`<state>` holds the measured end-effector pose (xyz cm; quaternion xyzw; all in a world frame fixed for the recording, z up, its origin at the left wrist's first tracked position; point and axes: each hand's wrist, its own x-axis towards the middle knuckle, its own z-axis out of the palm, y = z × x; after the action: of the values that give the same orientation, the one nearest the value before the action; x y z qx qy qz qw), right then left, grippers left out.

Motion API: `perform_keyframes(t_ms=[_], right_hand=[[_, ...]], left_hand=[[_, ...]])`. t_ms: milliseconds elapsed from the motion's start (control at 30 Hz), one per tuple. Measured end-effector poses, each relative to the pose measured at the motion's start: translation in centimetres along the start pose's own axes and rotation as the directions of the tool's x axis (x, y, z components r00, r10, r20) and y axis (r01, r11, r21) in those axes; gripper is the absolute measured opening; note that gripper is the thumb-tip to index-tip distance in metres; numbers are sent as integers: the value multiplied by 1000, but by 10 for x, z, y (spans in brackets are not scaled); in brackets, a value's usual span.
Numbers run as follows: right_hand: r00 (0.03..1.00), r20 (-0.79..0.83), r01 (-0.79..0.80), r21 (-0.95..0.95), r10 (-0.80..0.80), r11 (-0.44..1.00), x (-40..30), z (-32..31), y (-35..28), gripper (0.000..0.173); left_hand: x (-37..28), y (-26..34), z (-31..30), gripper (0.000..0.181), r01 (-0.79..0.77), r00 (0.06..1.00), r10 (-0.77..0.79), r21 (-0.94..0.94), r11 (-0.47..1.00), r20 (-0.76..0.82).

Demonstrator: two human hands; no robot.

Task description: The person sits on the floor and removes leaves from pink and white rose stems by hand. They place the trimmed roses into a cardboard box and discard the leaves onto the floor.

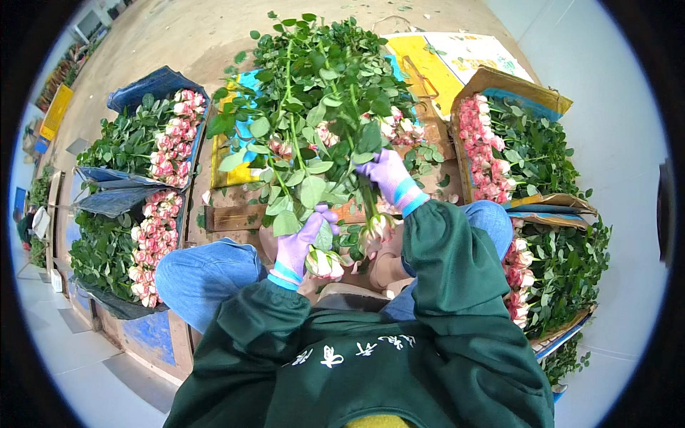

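Both of my hands wear light purple gloves with striped cuffs. My left hand (299, 246) is closed around leafy rose stems just behind their white-and-pink blooms (324, 265), which point towards me. The stems (291, 128) run away from me over a large heap of leafy roses (342, 59). Farther up and to the right, my right hand (389, 174) grips another rose stem. Its pink-edged blooms (379, 229) hang head-down below that hand. Leaves partly cover the fingers of both hands. More pink-and-white blooms (398, 127) show under the heap's foliage.
Wrapped rose bunches stand on my left (155, 230) and on my right (484, 150), in folded cardboard sleeves (514, 88). A wooden plank (235, 218) lies before my knees. Yellow-and-white printed card (455, 59) rests at the back right. A pale wall (615, 134) rises at the right.
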<state>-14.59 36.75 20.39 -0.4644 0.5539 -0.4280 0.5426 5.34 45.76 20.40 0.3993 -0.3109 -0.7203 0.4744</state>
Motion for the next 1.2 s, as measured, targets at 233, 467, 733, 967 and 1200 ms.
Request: perform_keyframes(t_ms=[233,467,733,967,1200], right_hand=[[993,97,-95,274,71,957,2,38,52,19],[938,260,-345,659,228,668,1,50,62,24],[991,95,129,-564,-91,816,0,21,30,20],[989,28,-49,-862,144,505,-33,61,-20,44],[991,-78,-133,-733,112,667,-20,57,-3,35]], left_hand=[[14,-11,-11,27,-33,995,2,307,951,98],[24,-42,-39,31,-95,945,9,246,965,328],[26,-46,-27,27,76,988,-97,172,982,117],[16,-58,-8,28,-162,985,171,266,950,-10],[22,-36,-19,22,-2,1000,-1,180,984,14]])
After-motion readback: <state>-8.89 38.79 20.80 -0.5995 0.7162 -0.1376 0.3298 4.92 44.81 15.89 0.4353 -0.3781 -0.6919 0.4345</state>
